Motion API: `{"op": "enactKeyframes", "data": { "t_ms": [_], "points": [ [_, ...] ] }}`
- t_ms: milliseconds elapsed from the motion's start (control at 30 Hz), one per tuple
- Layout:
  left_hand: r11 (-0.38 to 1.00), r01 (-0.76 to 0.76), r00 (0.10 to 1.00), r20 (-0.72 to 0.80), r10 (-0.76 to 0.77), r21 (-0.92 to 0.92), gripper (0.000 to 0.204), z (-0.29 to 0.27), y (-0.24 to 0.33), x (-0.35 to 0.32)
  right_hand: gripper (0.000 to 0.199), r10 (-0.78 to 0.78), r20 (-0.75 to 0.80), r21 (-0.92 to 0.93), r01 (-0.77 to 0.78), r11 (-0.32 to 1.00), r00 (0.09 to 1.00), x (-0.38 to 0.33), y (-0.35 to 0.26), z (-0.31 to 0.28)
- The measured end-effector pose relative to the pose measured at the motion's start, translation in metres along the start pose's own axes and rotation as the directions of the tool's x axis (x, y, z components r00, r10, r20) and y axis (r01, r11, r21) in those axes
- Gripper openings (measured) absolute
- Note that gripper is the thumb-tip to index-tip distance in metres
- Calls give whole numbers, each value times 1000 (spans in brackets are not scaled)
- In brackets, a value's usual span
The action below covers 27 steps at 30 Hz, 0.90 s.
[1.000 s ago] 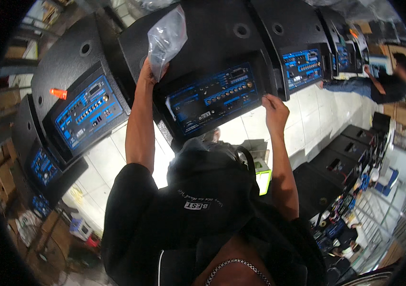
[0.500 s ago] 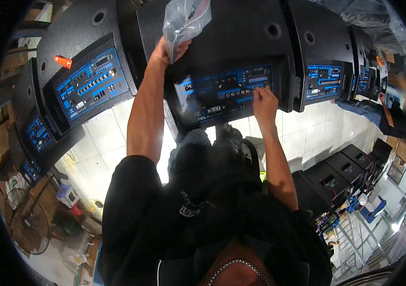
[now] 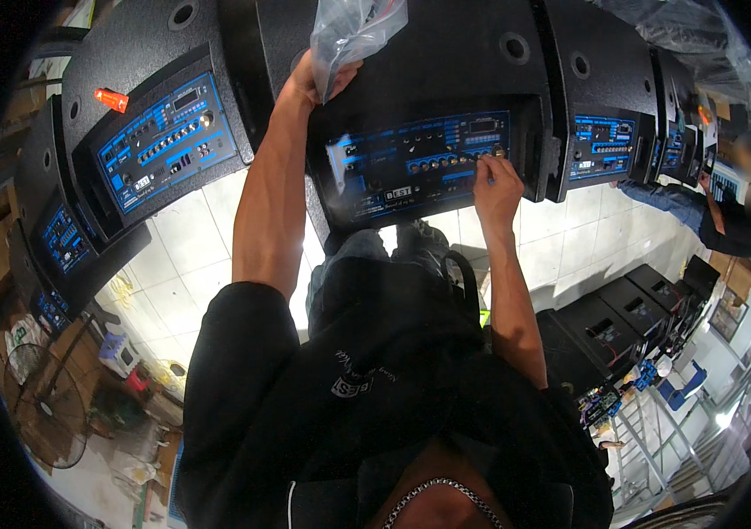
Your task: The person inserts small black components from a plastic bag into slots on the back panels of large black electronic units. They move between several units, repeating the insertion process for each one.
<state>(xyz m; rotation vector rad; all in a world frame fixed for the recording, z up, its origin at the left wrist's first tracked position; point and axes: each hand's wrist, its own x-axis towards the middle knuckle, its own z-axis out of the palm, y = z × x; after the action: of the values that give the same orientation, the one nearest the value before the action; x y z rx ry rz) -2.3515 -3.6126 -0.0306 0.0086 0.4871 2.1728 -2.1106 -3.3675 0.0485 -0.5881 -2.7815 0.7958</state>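
Note:
A black speaker cabinet point(image 3: 411, 62) stands in front of me. Its recessed control panel point(image 3: 375, 189) is dark with blue markings and carries a row of small knobs. At the right end of that row, my right hand point(image 3: 497, 187) is closed in a pinch on a knob, whose body the fingertips mostly cover. My left hand point(image 3: 321, 81) rests against the cabinet's upper left and grips a clear plastic bag point(image 3: 353, 35). The bag hangs over the hand and hides some of the fingers; small dark things seem to lie inside it.
More black speakers with blue panels stand to the left point(image 3: 168, 145) and right point(image 3: 603, 145). An orange tube-like object point(image 3: 111, 100) lies on the left speaker. A person point(image 3: 737, 212) is at the far right. Further cabinets point(image 3: 587, 339) sit behind at right, and a fan point(image 3: 45, 406) at lower left.
My right hand has shifted slightly up along the panel at the knobs. The left hand with the bag has moved a little up and right in view, as the view itself shifted slightly.

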Motion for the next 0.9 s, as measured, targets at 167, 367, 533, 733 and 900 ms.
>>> {"op": "enactKeyframes", "data": {
  "t_ms": [167,367,533,733,900],
  "points": [
    [999,-27,1000,-3,27,-39,23,1,0,-1,15,10,26,-6,-10,1000,1000,-2,-4,2],
    [999,-24,999,-43,22,-48,23,4,0,0,15,-74,132,-136,92,986,988,-5,-5,8],
    [998,-54,998,-43,52,-43,24,5,-2,0,17,-101,209,-298,161,941,973,3,-18,7],
    [999,-18,998,-59,20,45,24,-7,-1,0,16,180,316,-379,-50,924,932,10,-35,5],
    [998,-39,997,-64,42,48,23,4,-1,-1,16,-63,198,-370,134,919,978,4,-27,8]
  ]
}}
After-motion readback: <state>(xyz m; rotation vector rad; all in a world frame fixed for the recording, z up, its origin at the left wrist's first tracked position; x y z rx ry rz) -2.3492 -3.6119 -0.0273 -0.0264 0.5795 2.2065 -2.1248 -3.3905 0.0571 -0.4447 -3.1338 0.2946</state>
